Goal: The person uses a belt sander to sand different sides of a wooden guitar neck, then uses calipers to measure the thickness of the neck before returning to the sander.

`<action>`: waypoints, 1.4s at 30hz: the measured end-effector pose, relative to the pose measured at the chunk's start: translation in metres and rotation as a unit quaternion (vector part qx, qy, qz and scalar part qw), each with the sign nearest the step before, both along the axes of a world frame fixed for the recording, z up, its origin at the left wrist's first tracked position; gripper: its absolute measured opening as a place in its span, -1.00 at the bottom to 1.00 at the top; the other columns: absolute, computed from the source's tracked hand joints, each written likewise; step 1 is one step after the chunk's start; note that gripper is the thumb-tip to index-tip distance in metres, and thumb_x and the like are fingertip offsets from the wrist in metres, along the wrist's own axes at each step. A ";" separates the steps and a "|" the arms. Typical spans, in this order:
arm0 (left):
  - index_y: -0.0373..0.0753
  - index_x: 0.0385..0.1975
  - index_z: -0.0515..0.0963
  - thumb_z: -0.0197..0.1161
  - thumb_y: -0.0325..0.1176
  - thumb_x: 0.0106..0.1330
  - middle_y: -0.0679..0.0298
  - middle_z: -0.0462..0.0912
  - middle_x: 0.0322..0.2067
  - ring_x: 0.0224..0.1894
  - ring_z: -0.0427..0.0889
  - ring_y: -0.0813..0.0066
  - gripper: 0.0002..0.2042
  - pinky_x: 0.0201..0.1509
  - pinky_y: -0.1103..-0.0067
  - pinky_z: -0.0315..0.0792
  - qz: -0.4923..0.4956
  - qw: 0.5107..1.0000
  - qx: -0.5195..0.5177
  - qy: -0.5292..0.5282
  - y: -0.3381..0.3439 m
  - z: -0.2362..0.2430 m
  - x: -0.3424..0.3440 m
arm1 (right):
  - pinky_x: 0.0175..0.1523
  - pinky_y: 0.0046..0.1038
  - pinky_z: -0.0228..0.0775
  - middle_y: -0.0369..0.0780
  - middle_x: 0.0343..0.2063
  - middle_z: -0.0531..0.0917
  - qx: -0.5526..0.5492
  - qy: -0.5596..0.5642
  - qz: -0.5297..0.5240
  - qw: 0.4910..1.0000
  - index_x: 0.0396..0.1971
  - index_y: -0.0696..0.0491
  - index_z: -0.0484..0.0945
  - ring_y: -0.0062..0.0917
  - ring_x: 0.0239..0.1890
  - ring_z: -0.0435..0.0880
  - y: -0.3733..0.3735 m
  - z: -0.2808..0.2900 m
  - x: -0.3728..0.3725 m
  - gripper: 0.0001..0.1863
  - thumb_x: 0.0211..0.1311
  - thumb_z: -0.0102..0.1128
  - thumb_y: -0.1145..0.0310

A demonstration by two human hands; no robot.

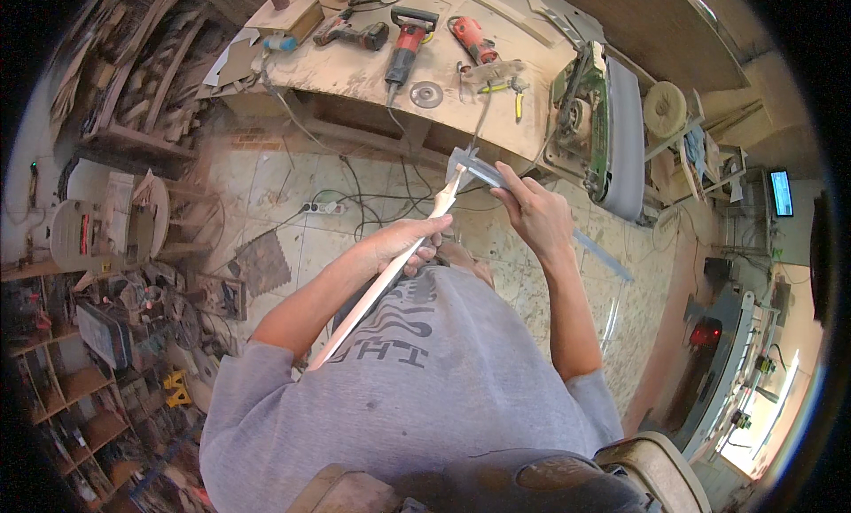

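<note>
In my left hand [408,245] is a long, pale shaped wooden stick [365,305], its fingers wrapped round the middle. The stick slants from my chest up toward the workbench and narrows to a thin far end. My right hand [539,216] grips a grey metal caliper [483,171]. The caliper's jaws are at the stick's thin tip, and its long beam runs out behind the hand to the lower right. Whether both jaws touch the wood is too small to tell.
A dusty workbench [346,78] ahead bears a cordless drill [351,34], red power tools [409,45] and yellow-handled pliers [519,103]. A green belt sander [603,123] stands at its right. Cables [359,189] trail over the tiled floor. Wooden shelving [80,384] fills the left.
</note>
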State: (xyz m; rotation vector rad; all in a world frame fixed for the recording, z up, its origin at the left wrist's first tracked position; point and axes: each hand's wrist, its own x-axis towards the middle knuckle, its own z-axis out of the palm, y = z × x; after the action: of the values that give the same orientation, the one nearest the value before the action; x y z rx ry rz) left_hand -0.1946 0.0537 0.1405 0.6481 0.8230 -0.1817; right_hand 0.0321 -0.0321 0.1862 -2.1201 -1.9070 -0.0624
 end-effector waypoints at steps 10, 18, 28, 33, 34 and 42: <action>-0.10 -0.50 0.37 0.14 0.14 0.27 0.55 0.26 -0.77 -0.85 0.18 0.88 -0.59 -0.85 0.84 0.10 -0.010 1.000 -0.025 0.014 0.000 -0.016 0.001 | -0.48 -0.27 0.41 -0.22 -0.52 0.63 -0.031 0.013 0.006 0.999 0.05 -0.18 0.49 -0.26 -0.55 0.61 0.005 -0.022 0.012 -0.59 0.20 0.19 0.11; -0.10 -0.49 0.36 0.13 0.14 0.28 0.55 0.27 -0.77 -0.85 0.19 0.88 -0.59 -0.85 0.84 0.11 -0.011 1.000 -0.021 0.019 -0.002 -0.016 0.001 | -0.50 -0.24 0.44 -0.20 -0.59 0.58 -0.011 0.031 0.025 0.999 0.01 -0.14 0.47 -0.24 -0.56 0.62 0.004 -0.030 0.016 -0.62 0.24 0.11 0.05; -0.10 -0.51 0.35 0.13 0.17 0.26 0.55 0.28 -0.77 -0.85 0.20 0.86 -0.57 -0.86 0.82 0.11 -0.006 0.999 -0.033 0.018 -0.006 -0.018 -0.002 | -0.48 -0.24 0.45 -0.21 -0.58 0.59 -0.020 0.047 0.025 0.998 -0.02 -0.17 0.49 -0.24 -0.54 0.63 0.003 -0.037 0.017 -0.64 0.22 0.13 0.06; -0.10 -0.52 0.35 0.13 0.18 0.26 0.55 0.27 -0.78 -0.86 0.21 0.86 -0.56 -0.85 0.82 0.13 -0.006 1.000 -0.020 0.016 -0.008 -0.017 -0.003 | -0.48 -0.24 0.46 -0.21 -0.58 0.60 -0.031 0.043 0.027 0.998 -0.04 -0.15 0.49 -0.23 -0.54 0.63 0.003 -0.034 0.014 -0.65 0.23 0.13 0.06; -0.10 -0.52 0.35 0.13 0.18 0.26 0.55 0.27 -0.78 -0.86 0.22 0.86 -0.56 -0.85 0.82 0.13 -0.005 1.000 -0.019 0.015 -0.008 -0.018 -0.004 | -0.48 -0.25 0.46 -0.20 -0.58 0.60 -0.033 0.044 0.027 0.998 -0.04 -0.15 0.49 -0.23 -0.55 0.63 0.003 -0.033 0.014 -0.66 0.23 0.12 0.06; -0.17 -0.42 0.39 0.16 0.07 0.28 0.48 0.31 -0.75 -0.85 0.26 0.78 -0.61 -0.83 0.77 0.24 0.033 0.995 -0.091 -0.015 -0.005 -0.017 -0.007 | -0.50 -0.35 0.44 -0.20 -0.57 0.62 0.046 0.055 -0.005 0.997 -0.10 -0.08 0.57 -0.31 -0.58 0.62 -0.001 -0.034 0.011 -0.62 0.14 0.25 0.05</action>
State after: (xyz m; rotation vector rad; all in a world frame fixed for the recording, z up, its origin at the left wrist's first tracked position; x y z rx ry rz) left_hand -0.2012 0.0488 0.1235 0.4509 0.7868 -0.1848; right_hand 0.0426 -0.0333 0.1517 -2.0302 -1.7949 -0.0330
